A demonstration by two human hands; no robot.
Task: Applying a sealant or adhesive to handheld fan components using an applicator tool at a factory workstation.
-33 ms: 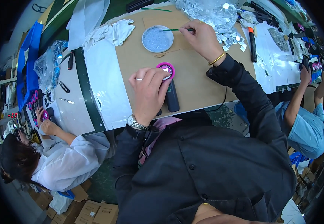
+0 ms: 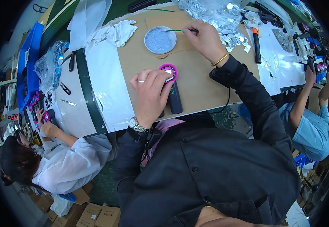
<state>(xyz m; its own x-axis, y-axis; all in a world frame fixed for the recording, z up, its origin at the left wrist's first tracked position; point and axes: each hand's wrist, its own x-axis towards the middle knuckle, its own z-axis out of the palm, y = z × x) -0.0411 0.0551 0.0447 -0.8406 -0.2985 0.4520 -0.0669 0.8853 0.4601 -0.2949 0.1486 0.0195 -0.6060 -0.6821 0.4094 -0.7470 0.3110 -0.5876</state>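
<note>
Presently, the left hand (image 2: 149, 92) is pinching a small, flat, silvery-white piece (image 2: 169, 79) between thumb and fingers, just beside the bright-pink ring of a black, bar-handled device (image 2: 175, 100). That device is lying on brown cardboard (image 2: 206, 87), right of the left hand and well below the right hand (image 2: 207, 39), which is gripping a thin green stick (image 2: 176, 30) whose far end is reaching over a round, shallow white dish (image 2: 145, 42) of translucent gel.

From my end I make out red lit digits on a small display (image 2: 12, 117) at the far left — and, below, a white label (image 2: 93, 216) on a cardboard box (image 2: 90, 209), its print too small for me to read.
</note>
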